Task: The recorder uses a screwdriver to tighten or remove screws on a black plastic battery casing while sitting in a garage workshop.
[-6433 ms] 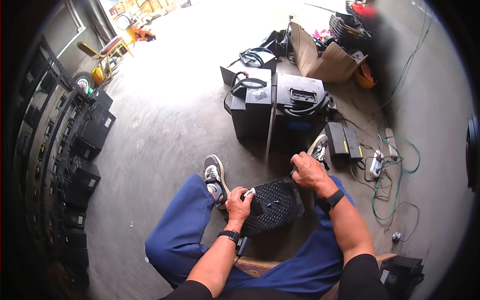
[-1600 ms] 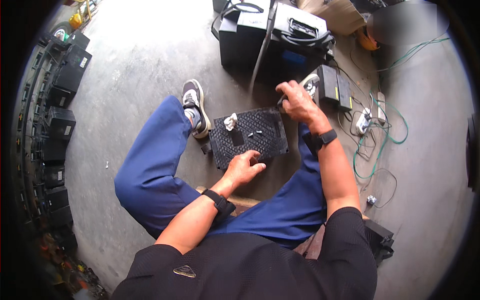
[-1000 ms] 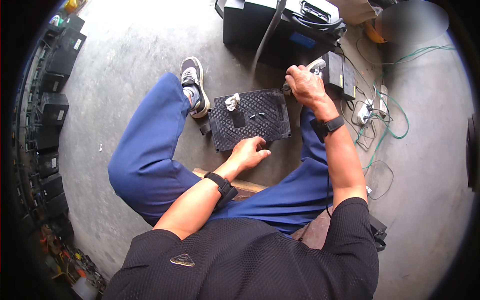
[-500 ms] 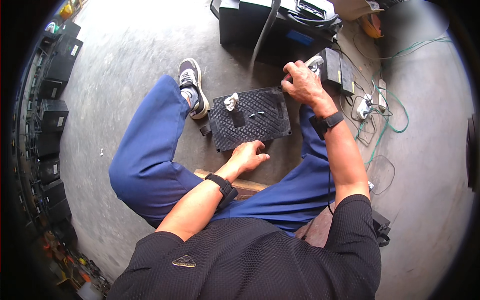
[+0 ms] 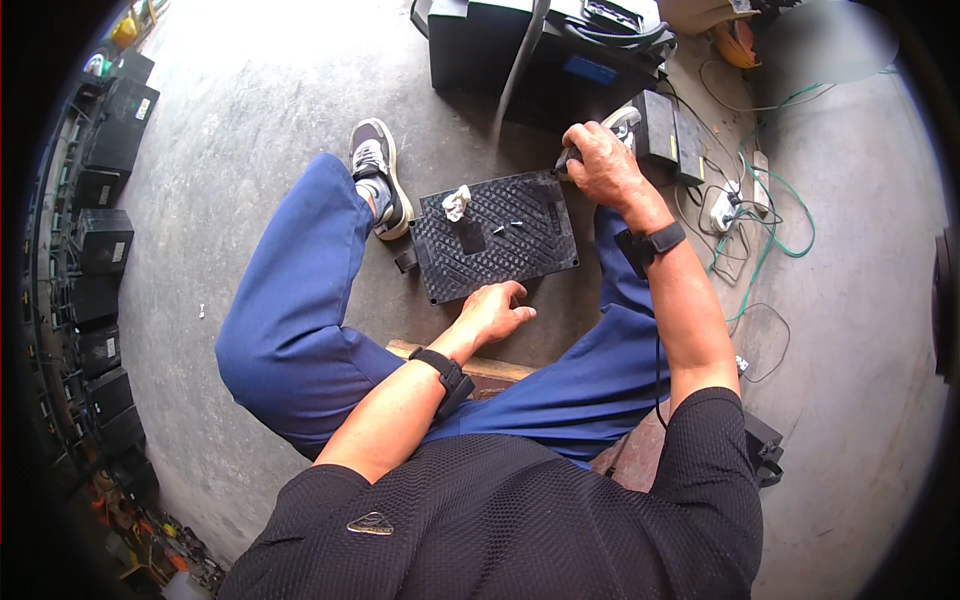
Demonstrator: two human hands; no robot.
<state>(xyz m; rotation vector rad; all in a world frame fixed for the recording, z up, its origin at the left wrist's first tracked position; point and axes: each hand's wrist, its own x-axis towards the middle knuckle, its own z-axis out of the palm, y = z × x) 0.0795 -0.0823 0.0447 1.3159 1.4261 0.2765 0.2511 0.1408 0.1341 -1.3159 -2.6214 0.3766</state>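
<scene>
Between my legs a flat black case (image 5: 535,240) with a ridged, patterned lid lies on the floor. On its lid rest a crumpled white scrap (image 5: 457,203) and a couple of small screws (image 5: 507,227). My left hand (image 5: 490,312) is at the near edge of the case, thumb and fingers apart, holding nothing. Above the far right corner, my right hand (image 5: 605,165) is closed around a dark, stubby object (image 5: 566,158). The fingers hide most of that object, so its kind does not show.
A large black box (image 5: 480,60) with coiled cable stands beyond the case, a grey hose (image 5: 518,75) in front of it. Small black boxes (image 5: 655,130), a power strip (image 5: 725,212) and green wires (image 5: 800,230) lie to the right. More black boxes (image 5: 105,240) line the left.
My right hand has turned slightly, showing more of the dark object. My left hand stays at the near edge. The view has shifted a little.
</scene>
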